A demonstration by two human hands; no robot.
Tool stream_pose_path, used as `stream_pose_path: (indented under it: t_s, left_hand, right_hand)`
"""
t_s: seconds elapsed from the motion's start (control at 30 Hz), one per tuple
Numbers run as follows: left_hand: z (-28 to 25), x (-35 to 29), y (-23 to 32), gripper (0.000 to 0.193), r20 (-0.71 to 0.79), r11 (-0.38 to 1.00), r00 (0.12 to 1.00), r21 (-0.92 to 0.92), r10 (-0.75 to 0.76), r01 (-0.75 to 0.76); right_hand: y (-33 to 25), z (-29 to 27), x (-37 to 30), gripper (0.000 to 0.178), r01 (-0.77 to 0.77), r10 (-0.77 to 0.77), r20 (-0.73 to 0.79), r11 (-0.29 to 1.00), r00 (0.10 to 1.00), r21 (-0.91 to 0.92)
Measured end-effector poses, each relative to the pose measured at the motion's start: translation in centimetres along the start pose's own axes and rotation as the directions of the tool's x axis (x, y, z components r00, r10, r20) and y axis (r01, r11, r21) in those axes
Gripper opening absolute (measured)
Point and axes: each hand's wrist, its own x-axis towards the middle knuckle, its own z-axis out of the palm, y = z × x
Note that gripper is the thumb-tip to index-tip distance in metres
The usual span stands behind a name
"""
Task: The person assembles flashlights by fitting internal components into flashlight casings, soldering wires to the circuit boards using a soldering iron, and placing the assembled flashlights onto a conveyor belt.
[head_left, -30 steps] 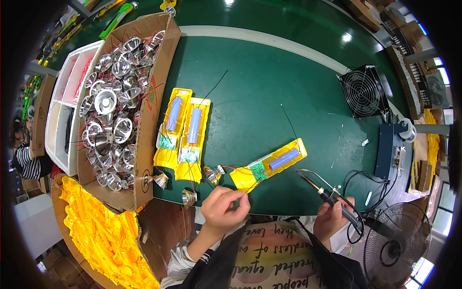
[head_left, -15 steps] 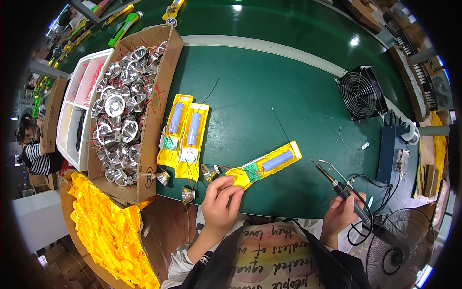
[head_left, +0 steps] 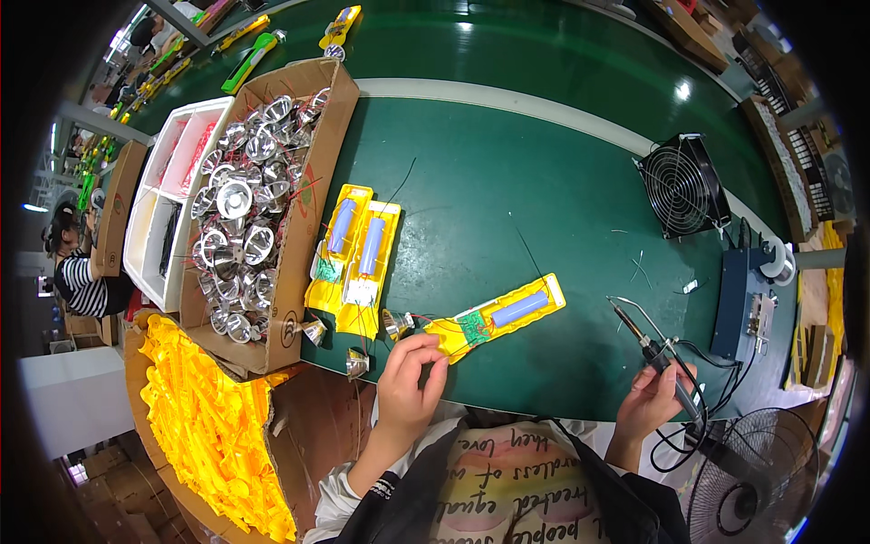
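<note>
In my right hand (head_left: pixel 654 399) is a soldering iron (head_left: pixel 654 354) with a thin curved metal tube beside its tip. The tip points up and left, apart from the work. My left hand (head_left: pixel 412 381) closes its fingers at the lower left end of a yellow flashlight housing half (head_left: pixel 535 306). Set in that housing are a blue-purple cylindrical battery (head_left: pixel 519 310) and a green circuit board (head_left: pixel 473 328) with thin wires. A silver reflector (head_left: pixel 396 324) lies just left of it, wired nearby. My fingers partly hide the housing's end.
Two similar housings (head_left: pixel 370 254) lie left, near loose reflectors (head_left: pixel 357 364). Beyond stand a carton of reflectors (head_left: pixel 313 195) and a white divided box (head_left: pixel 136 238). A black fan (head_left: pixel 681 186) and a blue soldering unit (head_left: pixel 732 304) stand right. Yellow parts (head_left: pixel 204 426) fill a carton lower left.
The whole view has shifted slightly. My left fingers have drawn back a little to the left along the housing's end. The soldering iron stays in my right hand, still apart from the housing.
</note>
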Motion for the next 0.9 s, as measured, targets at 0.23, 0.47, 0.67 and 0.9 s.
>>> stream_pose_path:
  t_s: [0.23, 0.47, 0.67, 0.9]
  left_hand:
    - [-1.4, 4.2, 4.3, 0.023, 0.057, 0.963, 0.983, 0.199, 0.174, -0.182]
    - [0.9, 7.3, 4.1, 0.04, 0.533, 0.806, 0.843, 0.468, 0.068, -0.361]
    - [1.4, 9.2, 4.7, 0.033, 0.719, 0.74, 0.675, 0.362, 0.166, -0.567]
    - [0.9, 11.5, 4.4, 0.028, 0.707, 0.681, 0.566, 0.165, 0.423, -0.714]
  right_hand:
    - [0.0, -1.6, 2.2, 0.014, 0.098, -0.1, 0.028, 0.993, 0.995, 0.063]
    - [-0.8, -0.6, 4.0, 0.012, 0.185, -0.166, -0.189, 0.979, 0.968, 0.088]
    - [-0.4, -2.1, 4.3, 0.012, 0.2, -0.166, -0.252, 0.973, 0.953, 0.113]
    - [-0.3, -2.2, 4.4, 0.011, 0.2, -0.165, -0.243, 0.971, 0.956, 0.127]
